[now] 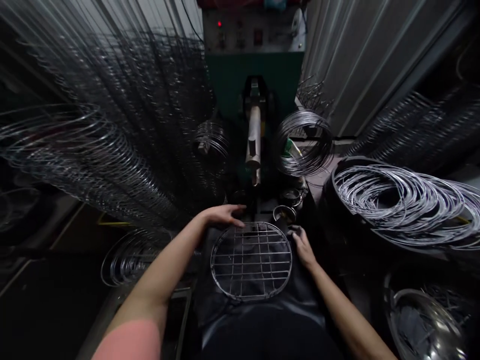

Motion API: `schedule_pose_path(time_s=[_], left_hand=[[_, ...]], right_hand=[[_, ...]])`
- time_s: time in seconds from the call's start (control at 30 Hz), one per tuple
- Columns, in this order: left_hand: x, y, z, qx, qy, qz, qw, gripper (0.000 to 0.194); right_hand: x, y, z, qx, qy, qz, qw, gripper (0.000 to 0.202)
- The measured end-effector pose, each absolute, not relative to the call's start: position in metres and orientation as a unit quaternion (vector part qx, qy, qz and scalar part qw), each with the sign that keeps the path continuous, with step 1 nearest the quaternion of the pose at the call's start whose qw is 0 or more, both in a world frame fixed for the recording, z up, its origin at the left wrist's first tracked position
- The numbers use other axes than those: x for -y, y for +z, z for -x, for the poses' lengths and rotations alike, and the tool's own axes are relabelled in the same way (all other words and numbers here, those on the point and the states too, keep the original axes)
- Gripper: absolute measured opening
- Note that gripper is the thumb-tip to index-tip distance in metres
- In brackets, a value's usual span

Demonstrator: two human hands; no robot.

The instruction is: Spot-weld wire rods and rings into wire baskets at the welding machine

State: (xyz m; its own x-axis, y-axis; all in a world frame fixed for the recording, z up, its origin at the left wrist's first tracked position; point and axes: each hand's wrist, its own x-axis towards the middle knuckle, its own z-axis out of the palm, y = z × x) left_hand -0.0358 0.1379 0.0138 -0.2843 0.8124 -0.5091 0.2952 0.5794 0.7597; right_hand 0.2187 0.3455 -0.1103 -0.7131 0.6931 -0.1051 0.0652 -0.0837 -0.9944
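Observation:
A round wire rack (252, 261) with a crossed grid lies in front of me over dark, shiny cloth. My left hand (224, 216) is at its far left rim, fingers stretched out and apart, the thumb close to the rim; whether it touches is unclear. Just beyond the rack's right rim, my right hand (303, 247) has its fingers curled together beside a small round cup (284, 214). Anything between those fingertips is too small and dark to make out. Beyond both hands a metal electrode arm (254, 135) of a welding machine points toward me.
The green machine body (255, 67) stands behind, its red light lit. Wire coils (305, 142) hang beside the electrode. Stacked wire rings (112, 150) crowd the left. At right are a tub of wire rings (393, 195) and a shiny metal bowl (431, 325).

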Motion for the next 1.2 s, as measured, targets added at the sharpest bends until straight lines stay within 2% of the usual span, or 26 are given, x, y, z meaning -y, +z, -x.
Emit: schedule_pose_path(time_s=[0.1, 0.2, 0.27, 0.47, 0.63, 0.73, 0.83, 0.93, 1.0, 1.1, 1.2], left_hand=[[-0.205, -0.006, 0.038, -0.707, 0.167, -0.425, 0.540, 0.095], [-0.242, -0.027, 0.030, -0.621, 0.098, -0.438, 0.643, 0.077], [-0.249, -0.036, 0.023, -0.571, 0.085, -0.426, 0.697, 0.065], [-0.234, -0.021, 0.006, -0.568, 0.113, -0.414, 0.702, 0.049], [-0.193, 0.041, -0.005, -0.655, 0.133, -0.507, 0.544, 0.055], [-0.157, 0.086, -0.014, -0.733, 0.159, -0.550, 0.367, 0.078], [-0.127, 0.115, -0.024, -0.776, 0.184, -0.578, 0.170, 0.095], [-0.114, 0.113, -0.032, -0.828, 0.169, -0.534, 0.018, 0.099], [-0.115, 0.098, -0.033, -0.848, 0.161, -0.504, -0.040, 0.097], [-0.122, 0.070, -0.033, -0.853, 0.165, -0.491, -0.065, 0.093], [-0.131, 0.049, -0.036, -0.851, 0.168, -0.496, -0.047, 0.091]], right_hand=[[-0.342, -0.123, -0.213, 0.640, 0.646, 0.332, 0.251, 0.032], [-0.351, -0.126, -0.218, 0.510, 0.720, 0.381, 0.278, 0.034], [-0.360, -0.124, -0.224, 0.433, 0.768, 0.391, 0.265, 0.032], [-0.369, -0.106, -0.237, 0.437, 0.813, 0.328, 0.202, 0.020], [-0.359, -0.091, -0.237, 0.498, 0.775, 0.310, 0.234, 0.024], [-0.348, -0.096, -0.241, 0.589, 0.677, 0.337, 0.283, 0.029], [-0.340, -0.107, -0.250, 0.723, 0.564, 0.300, 0.265, 0.029], [-0.341, -0.099, -0.253, 0.783, 0.522, 0.266, 0.210, 0.031], [-0.343, -0.071, -0.248, 0.795, 0.527, 0.230, 0.194, 0.031], [-0.341, -0.010, -0.230, 0.822, 0.541, 0.122, 0.129, 0.034], [-0.331, 0.038, -0.195, 0.854, 0.520, 0.001, -0.011, 0.020]])
